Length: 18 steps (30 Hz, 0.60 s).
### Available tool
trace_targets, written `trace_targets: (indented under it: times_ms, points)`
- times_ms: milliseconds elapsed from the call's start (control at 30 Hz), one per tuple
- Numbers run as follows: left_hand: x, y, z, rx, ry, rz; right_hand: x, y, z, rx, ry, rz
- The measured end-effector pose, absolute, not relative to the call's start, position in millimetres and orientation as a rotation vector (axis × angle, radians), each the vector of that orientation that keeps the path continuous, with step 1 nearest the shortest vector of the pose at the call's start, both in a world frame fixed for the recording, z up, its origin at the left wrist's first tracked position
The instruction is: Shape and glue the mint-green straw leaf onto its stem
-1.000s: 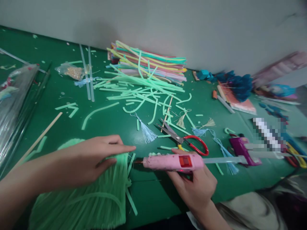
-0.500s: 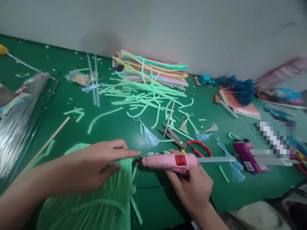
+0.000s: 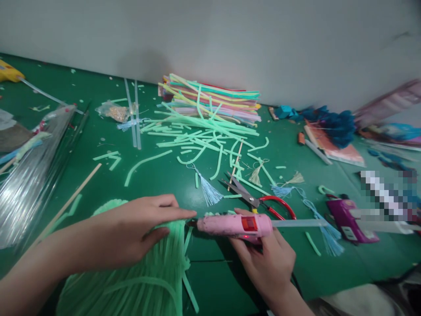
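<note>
At the lower left lies a wide, fan-like piece of mint-green pipe cleaners (image 3: 158, 272) set side by side. My left hand (image 3: 141, 228) rests over its upper edge, index finger stretched along the edge and thumb on the front, so the edge is pinched between them. My right hand (image 3: 269, 259) is wrapped round the handle of a pink hot glue gun (image 3: 226, 224), which has a small red light lit. The gun's dark nozzle points left at the piece's top right corner, close to my left fingertip. From its back end sticks a clear glue stick (image 3: 299, 223).
Behind the glue gun lie red-handled scissors (image 3: 253, 199) and a blue tassel (image 3: 208, 191). Loose green pipe cleaners (image 3: 197, 131) and a coloured bundle (image 3: 217, 103) lie near the wall. A purple glue gun (image 3: 348, 219) is at right, clear plastic wrapping (image 3: 36, 175) at left.
The view has shifted slightly, so everything sits a little further right and lower. Both hands keep their holds, and the nozzle stays at the piece's corner.
</note>
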State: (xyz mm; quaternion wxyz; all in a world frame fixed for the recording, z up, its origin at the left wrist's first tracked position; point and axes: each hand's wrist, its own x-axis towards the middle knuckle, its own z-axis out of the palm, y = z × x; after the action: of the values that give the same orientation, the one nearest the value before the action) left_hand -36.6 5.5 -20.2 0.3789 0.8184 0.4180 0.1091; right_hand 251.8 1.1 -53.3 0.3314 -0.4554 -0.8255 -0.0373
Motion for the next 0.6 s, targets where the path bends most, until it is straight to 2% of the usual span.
trace_targets:
  times_ms: [600]
  points:
    - [-35.5, 5.7, -19.9, 2.109, 1.082, 0.311, 250.8, 0.8, -53.9, -1.179, -2.16, -0.113]
